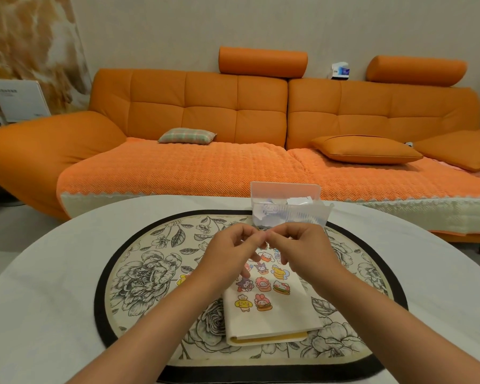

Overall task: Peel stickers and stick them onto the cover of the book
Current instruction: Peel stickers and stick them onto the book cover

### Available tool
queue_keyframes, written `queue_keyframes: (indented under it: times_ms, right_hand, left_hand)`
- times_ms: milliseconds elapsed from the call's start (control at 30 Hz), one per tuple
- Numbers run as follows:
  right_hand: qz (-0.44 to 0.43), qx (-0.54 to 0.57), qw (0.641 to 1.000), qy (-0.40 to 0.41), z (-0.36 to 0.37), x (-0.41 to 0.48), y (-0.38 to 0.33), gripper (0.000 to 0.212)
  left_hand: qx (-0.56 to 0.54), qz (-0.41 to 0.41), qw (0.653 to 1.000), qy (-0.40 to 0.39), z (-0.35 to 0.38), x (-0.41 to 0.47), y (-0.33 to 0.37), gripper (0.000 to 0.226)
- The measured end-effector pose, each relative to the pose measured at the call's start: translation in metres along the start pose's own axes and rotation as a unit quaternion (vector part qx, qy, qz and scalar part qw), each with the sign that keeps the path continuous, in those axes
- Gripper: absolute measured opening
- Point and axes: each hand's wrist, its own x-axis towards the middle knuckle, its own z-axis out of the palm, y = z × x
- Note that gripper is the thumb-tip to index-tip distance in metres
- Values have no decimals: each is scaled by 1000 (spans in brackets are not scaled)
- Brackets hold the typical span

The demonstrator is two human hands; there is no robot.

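Your left hand and right hand meet above the far end of the cream, cloth-covered book with the yellow page block, which lies closed on the oval floral-print placemat with a black border near the middle of the round white table. The fingertips of both hands are pinched together against each other at one point; whatever they clamp is too small to identify, so you cannot confirm a sticker or its backing from this view. Colourful cartoon-character stickers already cover the far and middle part of the cover; the near part is bare. One sticker-like shape lies on the placemat just beside the book's left edge, partly hidden by your left wrist. Risks from here: a small peeled sticker probably curls and bonds to itself or to a fingertip if you hold it by the adhesive face; a hurried peel may tear it; lowering it blind, with both hands masking the cover, may overlap an existing sticker or trap a crease. The clear plastic box of white paper scraps stands at the placemat's far edge, just beyond your hands, and a forward reach could knock it. Readable text: none on the book or stickers. The white carton left of the orange sofa carries print too small to read, as does the small blue-and-white box on the sofa back.
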Motion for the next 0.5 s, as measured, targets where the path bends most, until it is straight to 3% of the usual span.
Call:
queue_keyframes:
  times_ms: [267, 500]
  right_hand:
    - [-3, -21, 1000, 10, 10, 7, 1, 15]
    - [-33, -67, 993, 88, 8, 27, 3, 14]
  left_hand:
    - [41, 2, 999, 21, -9, 4, -3, 9]
    - [150, 1, 988, 37, -31, 15, -11, 14]
